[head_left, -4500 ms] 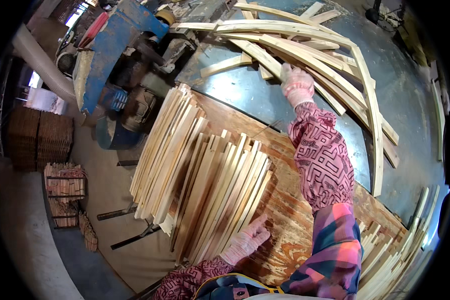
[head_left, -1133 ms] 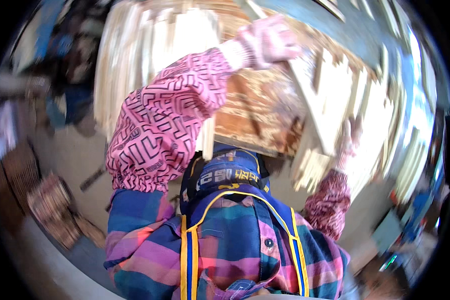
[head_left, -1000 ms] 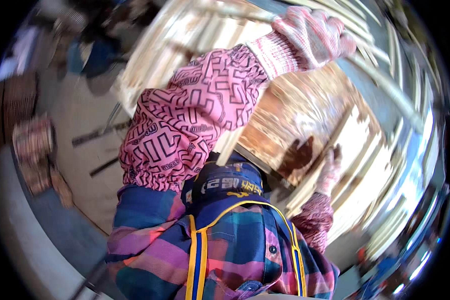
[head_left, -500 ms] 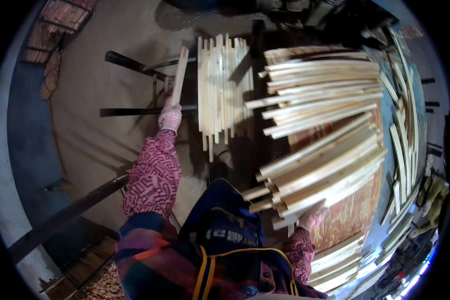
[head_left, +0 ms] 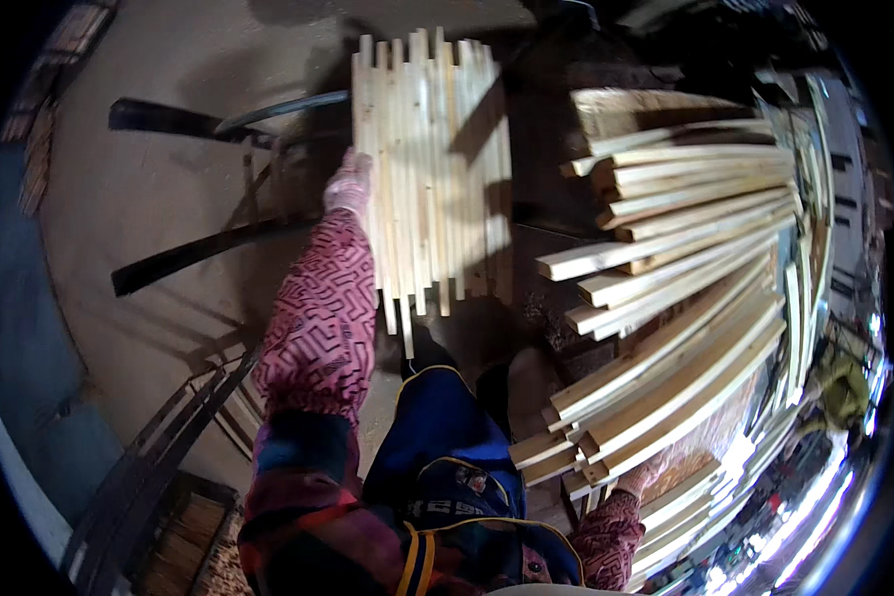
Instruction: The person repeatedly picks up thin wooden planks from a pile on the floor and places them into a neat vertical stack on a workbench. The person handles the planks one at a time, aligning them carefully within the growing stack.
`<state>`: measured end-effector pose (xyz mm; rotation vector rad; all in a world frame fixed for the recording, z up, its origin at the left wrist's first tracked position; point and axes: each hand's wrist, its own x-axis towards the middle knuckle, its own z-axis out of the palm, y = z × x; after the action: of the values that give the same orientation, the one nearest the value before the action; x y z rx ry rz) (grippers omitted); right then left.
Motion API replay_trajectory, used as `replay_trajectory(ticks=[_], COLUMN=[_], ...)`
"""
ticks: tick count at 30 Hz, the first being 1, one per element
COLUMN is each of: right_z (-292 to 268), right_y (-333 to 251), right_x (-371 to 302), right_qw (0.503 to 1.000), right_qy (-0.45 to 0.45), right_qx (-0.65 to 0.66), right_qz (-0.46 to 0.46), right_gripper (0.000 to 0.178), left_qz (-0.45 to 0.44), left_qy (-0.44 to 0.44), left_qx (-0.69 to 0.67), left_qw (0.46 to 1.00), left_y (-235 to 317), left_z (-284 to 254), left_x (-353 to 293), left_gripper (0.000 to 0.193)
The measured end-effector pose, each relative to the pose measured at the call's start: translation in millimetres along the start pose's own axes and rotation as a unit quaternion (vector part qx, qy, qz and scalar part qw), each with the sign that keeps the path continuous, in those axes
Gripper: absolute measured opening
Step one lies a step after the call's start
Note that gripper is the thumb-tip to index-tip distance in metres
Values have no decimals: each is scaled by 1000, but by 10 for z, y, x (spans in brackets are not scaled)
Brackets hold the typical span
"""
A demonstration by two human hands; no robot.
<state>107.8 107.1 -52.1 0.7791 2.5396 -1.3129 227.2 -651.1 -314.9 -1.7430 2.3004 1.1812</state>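
Observation:
My left hand (head_left: 350, 184), in a pale glove, rests against the left edge of a flat stack of light wooden strips (head_left: 427, 179). Its fingers look stretched along the outermost strip. The strips lie side by side lengthwise, with uneven ends. At the lower right, my right hand (head_left: 644, 477) is beside the near end of a fanned pile of wooden strips (head_left: 680, 382); its fingers seem extended and are dim and partly hidden. Patterned pink sleeves cover both forearms.
A second group of wooden strips (head_left: 700, 189) lies farther back on the right. Dark stand legs (head_left: 184, 253) stick out left of the stack. A dark slatted frame (head_left: 159, 467) stands at the lower left. Green cloth (head_left: 839, 387) hangs at the far right.
The strip that my left hand held out to the left is now at the stack's left edge, with the hand against it. My right hand has shifted slightly down. The whole view has shifted.

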Motion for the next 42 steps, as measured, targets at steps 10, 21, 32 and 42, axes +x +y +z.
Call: replay_trajectory(ticks=[10, 21, 32, 42], right_z=[278, -150, -1550, -1157], right_y=[-255, -601, -1811, -626], right_x=[-102, 529, 3910, 2486], right_qw=[973, 995, 886, 994], right_qy=[129, -90, 26, 49], right_qx=[-174, -31, 449, 96], right_qz=[-80, 19, 111, 14], right_gripper=[58, 53, 39, 36], left_qz=[154, 492, 669, 650], left_qy=[184, 266, 59, -247], left_qx=[185, -2, 135, 168], left_qw=[953, 829, 728, 699], left_y=[1330, 3730, 4785, 5361], left_z=[-749, -830, 1028, 2773], left_x=[-1522, -3822, -5629, -6045], left_gripper=[73, 73, 59, 70])
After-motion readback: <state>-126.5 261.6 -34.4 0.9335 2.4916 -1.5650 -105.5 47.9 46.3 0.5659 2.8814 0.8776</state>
